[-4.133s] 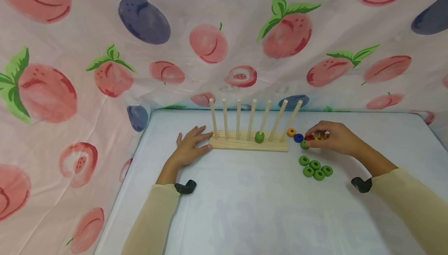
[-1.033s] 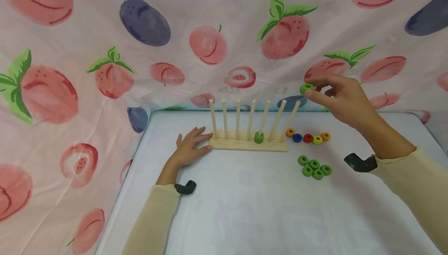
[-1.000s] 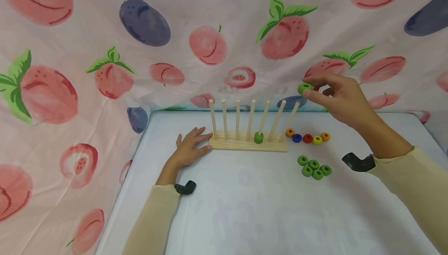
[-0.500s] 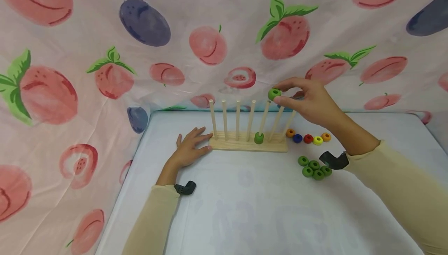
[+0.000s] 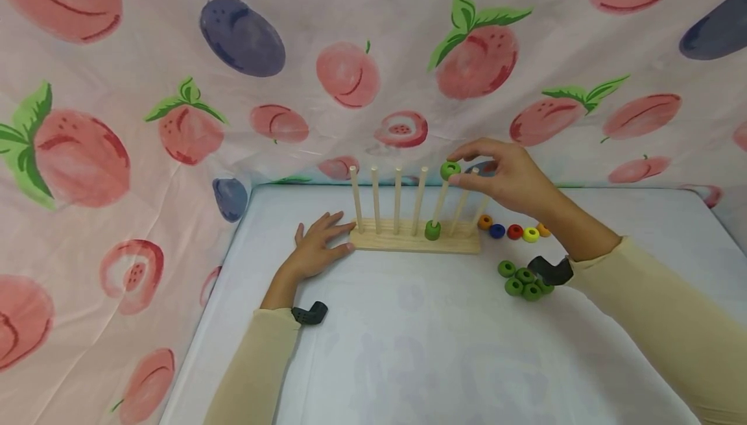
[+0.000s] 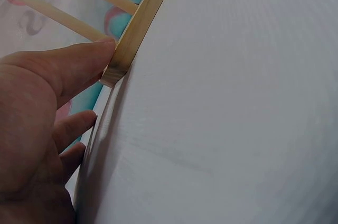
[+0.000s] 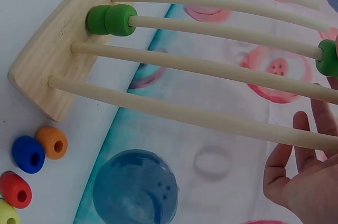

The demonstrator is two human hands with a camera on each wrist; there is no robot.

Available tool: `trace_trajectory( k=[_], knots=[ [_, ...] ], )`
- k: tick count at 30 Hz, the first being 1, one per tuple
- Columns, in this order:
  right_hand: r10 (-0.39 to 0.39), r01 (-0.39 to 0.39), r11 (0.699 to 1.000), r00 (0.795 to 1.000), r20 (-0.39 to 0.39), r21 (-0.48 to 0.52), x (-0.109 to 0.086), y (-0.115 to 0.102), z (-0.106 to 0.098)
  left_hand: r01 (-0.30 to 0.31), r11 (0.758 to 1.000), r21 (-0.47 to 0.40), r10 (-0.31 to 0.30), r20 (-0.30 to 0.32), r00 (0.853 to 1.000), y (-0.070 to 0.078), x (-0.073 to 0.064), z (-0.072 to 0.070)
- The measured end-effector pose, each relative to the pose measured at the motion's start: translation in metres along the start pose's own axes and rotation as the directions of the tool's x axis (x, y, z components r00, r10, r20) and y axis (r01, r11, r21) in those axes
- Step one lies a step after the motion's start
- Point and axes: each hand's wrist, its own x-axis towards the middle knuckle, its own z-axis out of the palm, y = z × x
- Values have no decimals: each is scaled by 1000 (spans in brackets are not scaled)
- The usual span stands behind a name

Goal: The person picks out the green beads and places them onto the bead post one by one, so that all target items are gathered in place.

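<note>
Bead (image 5: 446,173), green, sits in the head view pinched between the fingers of the right hand (image 5: 513,175), at the tip of a peg (image 5: 441,203). It looks like painted wood: light, hard, a little slick, hardly fragile. Its rounded side is the place to take hold, fingers on opposite faces, leaving the hole uncovered. Well below these fingers, two green beads (image 5: 432,231) are stacked at the foot of the same peg; below the palm, coloured beads (image 5: 497,231) and loose green beads (image 5: 513,287) lie on the tabletop (image 5: 408,347). The left hand (image 5: 318,253) has its fingers spread, touching the end of the rack (image 5: 385,241).

In the left wrist view, the thumb (image 6: 87,63) touches the rack's end corner; two other fingers stand apart just below it. The rack seems stiff, and best steadied by its base rather than by its slender pegs.

In the right wrist view, the peg meets the bead at its hole, right by the fingertips. The view's edge cuts off the pinch; how far the bead is threaded I cannot tell.
</note>
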Motion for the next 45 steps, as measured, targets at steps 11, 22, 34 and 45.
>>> trace_trajectory(
  k=[11,22,34,45],
  knots=[
    [2,-2,1000,1000,2,6,0,1,1,3,1000,1,-3,-6,1000,0,0,1],
    [1,-1,1000,1000,3,2,0,2,1,8,1000,5,-8,-4,1000,0,1,1],
    [1,-1,1000,1000,4,6,0,3,1,8,1000,4,-8,0,1000,0,1,1],
    [-3,3,1000,1000,1,-7,2,3,2,12,1000,16,-12,5,1000,0,1,0]
  ],
)
